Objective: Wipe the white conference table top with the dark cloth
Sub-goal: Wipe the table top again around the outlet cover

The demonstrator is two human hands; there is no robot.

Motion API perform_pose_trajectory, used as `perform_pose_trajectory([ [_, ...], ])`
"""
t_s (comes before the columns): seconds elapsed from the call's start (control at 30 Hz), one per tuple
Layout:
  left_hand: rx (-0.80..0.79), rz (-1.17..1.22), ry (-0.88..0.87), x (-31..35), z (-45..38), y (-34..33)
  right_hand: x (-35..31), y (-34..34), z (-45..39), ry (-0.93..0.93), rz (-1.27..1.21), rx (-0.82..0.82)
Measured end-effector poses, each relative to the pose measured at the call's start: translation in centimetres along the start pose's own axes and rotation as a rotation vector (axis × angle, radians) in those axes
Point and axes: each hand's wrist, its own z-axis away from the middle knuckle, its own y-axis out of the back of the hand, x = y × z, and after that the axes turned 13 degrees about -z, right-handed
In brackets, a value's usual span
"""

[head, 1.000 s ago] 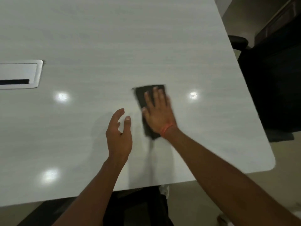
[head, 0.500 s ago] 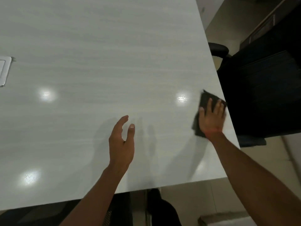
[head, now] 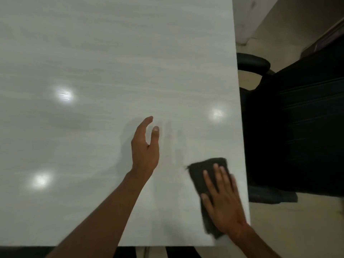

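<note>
- Since half a second ago, I see the right hand [head: 224,202] and the dark cloth [head: 208,185] have come nearer along the table's right edge, from beside the bright reflection down towards the near right corner.
- Right hand lies flat on the cloth, fingers straight and slightly spread, palm pressing it onto the white table top [head: 111,62]; nothing is curled round the fabric.
- Cloth sits on the table near its right edge and close to the near edge, sticking out beyond the fingertips on the far side and beside the wrist on the near side.
- Left hand [head: 145,146] is much where it was, over the middle of the near part of the table, turned on edge with fingers loosely extended and thumb apart, holding nothing; I cannot tell whether it touches the surface.
- The two hands are apart, with bare table between them.
- Three bright light reflections [head: 64,94] show on the glossy top.
- A black office chair [head: 297,127] stands just beyond the table's right edge.
</note>
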Motion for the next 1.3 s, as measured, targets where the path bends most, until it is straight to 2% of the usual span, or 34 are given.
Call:
perform_pose_trajectory([
  [0.07, -0.015, 0.018, -0.001, 1.1, -0.6, -2.0, 4.3, 2.3, -3.3, -0.124, -0.014, 0.047],
  [0.17, -0.013, 0.02, -0.035, 2.3, -1.8, -4.4, 8.0, 5.6, -14.9, -0.234, -0.011, 0.158],
  [0.27, 0.01, 0.019, -0.044, 3.0, -2.9, -5.7, 6.1, 7.5, -26.4, -0.263, -0.04, 0.172],
  [0.33, 0.039, 0.016, -0.049, 3.2, -3.4, -6.0, 2.3, 6.5, -28.3, -0.135, -0.018, 0.148],
  [0.4, 0.071, 0.025, -0.04, 3.4, -3.4, -5.8, -1.2, 4.8, -25.0, 0.103, -0.014, 0.101],
  [0.47, 0.095, 0.021, -0.026, 3.5, -2.9, -5.3, -2.5, 2.8, -17.7, 0.269, -0.031, 0.03],
  [0.57, 0.101, 0.033, 0.018, 3.5, -1.8, -5.0, -0.9, 1.1, -6.1, 0.322, -0.024, -0.059],
  [0.63, 0.094, 0.043, 0.045, 3.5, -1.0, -5.3, 2.2, 0.8, -1.5, 0.298, 0.03, -0.076],
  [0.73, 0.067, 0.023, 0.049, 3.4, 0.0, -5.8, 6.5, 2.2, -1.9, 0.144, 0.018, -0.047],
  [0.83, 0.063, 0.025, 0.039, 2.8, 0.6, -5.7, 8.4, 4.3, -10.1, -0.051, 0.012, 0.084],
  [0.93, 0.069, 0.031, 0.056, 2.5, 0.9, -5.4, 7.0, 6.1, -20.3, -0.202, -0.026, 0.143],
  [1.0, 0.067, 0.037, 0.046, 2.6, 1.2, -5.1, 3.9, 5.7, -22.4, -0.177, -0.016, 0.146],
  [1.07, 0.076, 0.051, 0.025, 2.8, 1.1, -4.7, 0.3, 4.2, -19.4, 0.005, -0.013, 0.092],
  [1.13, 0.082, 0.062, 0.009, 3.0, 1.0, -4.2, -2.2, 2.4, -12.7, 0.179, -0.037, 0.028],
  [1.23, 0.078, 0.09, 0.02, 3.8, 1.0, -3.8, -2.3, 0.1, -3.0, 0.24, -0.018, -0.031],
  [1.3, 0.067, 0.099, 0.019, 4.4, 1.1, -3.9, -0.2, -0.2, 0.2, 0.223, 0.03, -0.049],
])
